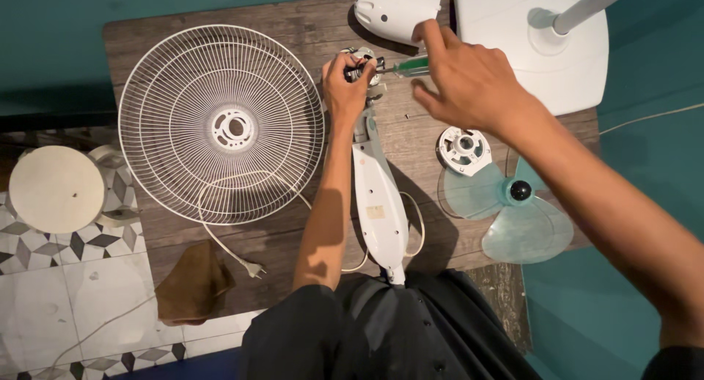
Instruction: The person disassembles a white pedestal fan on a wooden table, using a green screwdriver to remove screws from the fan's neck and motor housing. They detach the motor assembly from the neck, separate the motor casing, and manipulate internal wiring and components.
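Fan in pieces across a dark wooden surface [293,39]. Left hand [345,94] closed around the small metal motor part [364,57] at the upper end of the long white fan neck [379,204], near the middle of the far edge. Right hand [469,83] partly open, thumb and forefinger pinched on the green-handled screwdriver [411,66], other fingers spread loose; tip pointing left into the motor part, hidden behind the left fingers. Fan neck stretched from there down to the near edge, its lower end touching dark clothing. Just behind the hands, at the far edge, a white motor cover [389,10]. On the left half of the surface, a round white wire grille [220,123], lying flat, close beside the left forearm. White power cord [220,237] looping out below the grille, plug resting near the near-left corner beside a brown cloth [194,285] hanging over the edge. Under the right forearm, a white ring-shaped plastic nut [463,149] and a pale translucent fan blade [513,211] with black hub, toward the right edge. White fan base [513,28] with grey pole at the far-right corner. A tiny screw [408,116] loose between the hands and the nut. Round white stool [55,188] on the tiled floor, off the left edge.
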